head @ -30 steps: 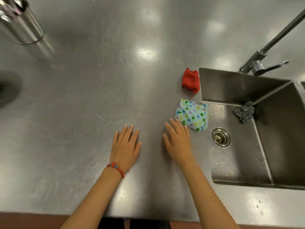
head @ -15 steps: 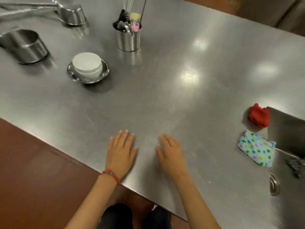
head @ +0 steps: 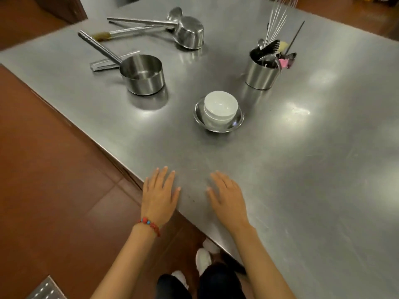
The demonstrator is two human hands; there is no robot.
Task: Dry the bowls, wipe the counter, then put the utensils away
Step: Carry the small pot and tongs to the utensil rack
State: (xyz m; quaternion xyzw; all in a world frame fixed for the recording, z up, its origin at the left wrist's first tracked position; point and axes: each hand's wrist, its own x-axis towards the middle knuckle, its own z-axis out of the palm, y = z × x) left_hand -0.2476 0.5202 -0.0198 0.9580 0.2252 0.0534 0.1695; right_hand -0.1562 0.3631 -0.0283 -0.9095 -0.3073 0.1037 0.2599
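White bowls point(head: 220, 108) sit stacked inside a shallow steel bowl point(head: 237, 123) in the middle of the steel counter point(head: 313, 180). A steel utensil holder point(head: 261, 75) behind them carries a whisk, spoons and other tools. My left hand point(head: 160, 195) and my right hand point(head: 227, 198) lie flat, fingers straight, on the counter's near edge, well short of the bowls. Neither hand holds anything. No cloth is in view.
A steel saucepan point(head: 143, 75) stands at the left with tongs point(head: 105, 62) behind it. Farther back lie a second small pan point(head: 191, 33), a ladle and a brush point(head: 103, 36). The brown tiled floor lies to the left.
The view has swung left, away from the sink and the two cloths, bringing the pans, bowls and utensil holder into view. Both hands stay flat on the counter.
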